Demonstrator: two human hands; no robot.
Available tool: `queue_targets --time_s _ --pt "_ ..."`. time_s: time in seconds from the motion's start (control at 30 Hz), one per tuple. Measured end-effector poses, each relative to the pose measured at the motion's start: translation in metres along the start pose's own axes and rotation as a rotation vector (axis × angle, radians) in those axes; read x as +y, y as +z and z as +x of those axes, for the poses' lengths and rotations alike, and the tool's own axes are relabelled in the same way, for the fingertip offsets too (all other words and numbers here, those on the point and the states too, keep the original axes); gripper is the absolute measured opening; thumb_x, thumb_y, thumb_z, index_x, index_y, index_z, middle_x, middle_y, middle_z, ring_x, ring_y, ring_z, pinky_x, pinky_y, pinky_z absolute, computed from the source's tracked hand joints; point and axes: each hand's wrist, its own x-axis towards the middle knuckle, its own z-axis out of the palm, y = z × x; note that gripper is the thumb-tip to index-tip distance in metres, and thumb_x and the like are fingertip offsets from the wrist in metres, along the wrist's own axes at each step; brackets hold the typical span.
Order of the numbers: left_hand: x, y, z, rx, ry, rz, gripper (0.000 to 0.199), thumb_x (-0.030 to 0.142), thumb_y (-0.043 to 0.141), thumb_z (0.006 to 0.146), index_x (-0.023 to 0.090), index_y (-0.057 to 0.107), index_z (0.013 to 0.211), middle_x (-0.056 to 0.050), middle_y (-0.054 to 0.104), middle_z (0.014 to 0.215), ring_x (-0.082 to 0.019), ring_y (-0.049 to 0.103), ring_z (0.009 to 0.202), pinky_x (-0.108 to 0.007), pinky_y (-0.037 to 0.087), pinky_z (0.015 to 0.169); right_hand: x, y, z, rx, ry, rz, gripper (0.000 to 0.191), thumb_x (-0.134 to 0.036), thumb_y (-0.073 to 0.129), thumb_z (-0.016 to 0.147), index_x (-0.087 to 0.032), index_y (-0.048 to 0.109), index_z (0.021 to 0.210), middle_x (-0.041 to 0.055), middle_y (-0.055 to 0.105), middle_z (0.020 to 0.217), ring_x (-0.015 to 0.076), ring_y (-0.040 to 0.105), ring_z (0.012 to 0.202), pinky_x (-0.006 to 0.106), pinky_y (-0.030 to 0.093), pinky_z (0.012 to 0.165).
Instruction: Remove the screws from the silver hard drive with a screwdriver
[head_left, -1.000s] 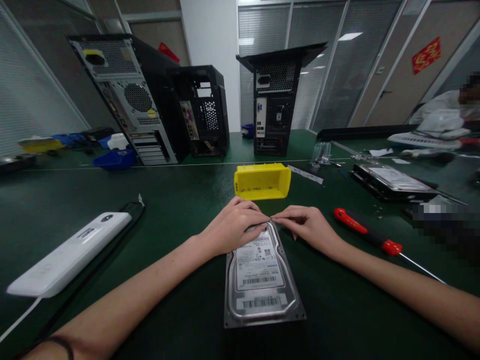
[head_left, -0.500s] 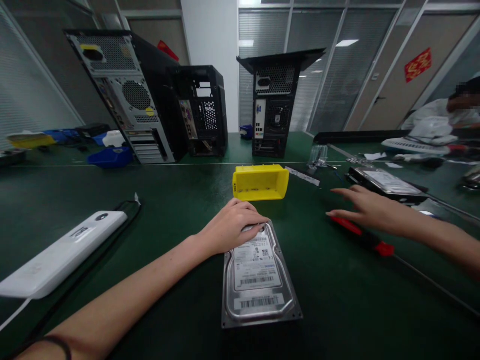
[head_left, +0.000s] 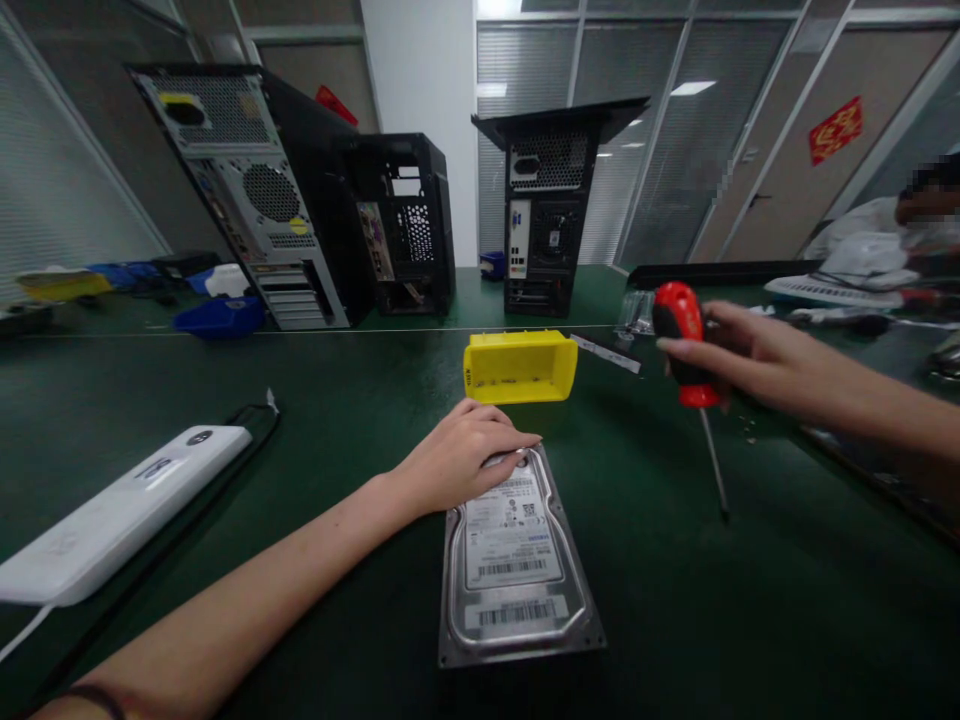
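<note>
A silver hard drive (head_left: 516, 600) lies flat on the green table in front of me, its labelled side up. Over its far left part rests my left hand (head_left: 469, 450), fingers curled round the far edge and thumb on the label. To the right, my right hand (head_left: 739, 350) grips a red and black screwdriver (head_left: 680, 330) by the handle. Its shaft points down, with the tip just above or on the table, apart from the drive; which of the two I cannot tell. Beyond the drive stands a yellow bin (head_left: 521, 365), its open side facing me.
A white power strip (head_left: 127, 510) with a cable lies at left. Computer cases (head_left: 300, 200) stand at the back, another case (head_left: 551, 215) right of centre. A blue bin (head_left: 220, 317) sits back left. A person (head_left: 862, 225) works at far right, near a dark strip (head_left: 607, 353).
My right hand has taken hold of the screwdriver that lay on the table and raised it upright, tip down. My left hand has stayed on the hard drive.
</note>
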Motion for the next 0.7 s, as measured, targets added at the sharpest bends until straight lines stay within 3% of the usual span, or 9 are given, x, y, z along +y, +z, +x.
queue_targets --time_s 0.17,0.33,0.47,0.7 --pt "-0.001 0.000 0.001 -0.038 0.066 0.032 0.031 0.027 0.044 0.096 0.025 0.056 0.125 -0.002 0.065 0.120 -0.021 0.053 0.106 -0.036 0.034 0.087 -0.054 0.026 0.023 0.030 -0.077 0.257 0.039 -0.047 0.048 0.089 -0.019 0.048 0.116 0.0121 0.066 0.104 0.0160 0.064 0.085 0.026 0.050 0.062" --pt "-0.002 -0.002 0.003 -0.088 0.124 0.049 0.035 0.036 0.046 0.096 0.027 0.053 0.129 -0.002 0.057 0.132 -0.022 0.049 0.115 -0.037 0.033 0.091 -0.091 0.046 0.037 0.116 -0.082 0.493 0.019 -0.029 0.050 0.091 -0.016 0.045 0.104 0.0023 0.064 0.077 0.0077 0.059 0.065 0.016 0.041 0.048" --pt "-0.002 -0.003 0.003 -0.118 0.121 0.021 0.037 0.036 0.047 0.095 0.026 0.051 0.130 -0.001 0.056 0.133 -0.022 0.049 0.117 -0.038 0.032 0.094 -0.090 0.059 0.036 0.098 -0.070 0.575 0.011 -0.024 0.050 0.090 -0.018 0.045 0.098 -0.0015 0.059 0.073 0.0064 0.057 0.061 0.016 0.043 0.049" --pt "-0.002 -0.003 0.003 -0.135 0.117 -0.032 0.038 0.033 0.046 0.096 0.024 0.048 0.132 -0.003 0.056 0.133 -0.020 0.049 0.121 -0.037 0.032 0.099 -0.073 0.069 0.033 0.102 -0.145 0.529 0.030 -0.044 0.045 0.090 -0.023 0.040 0.111 -0.0003 0.060 0.087 0.0112 0.062 0.078 0.022 0.048 0.062"
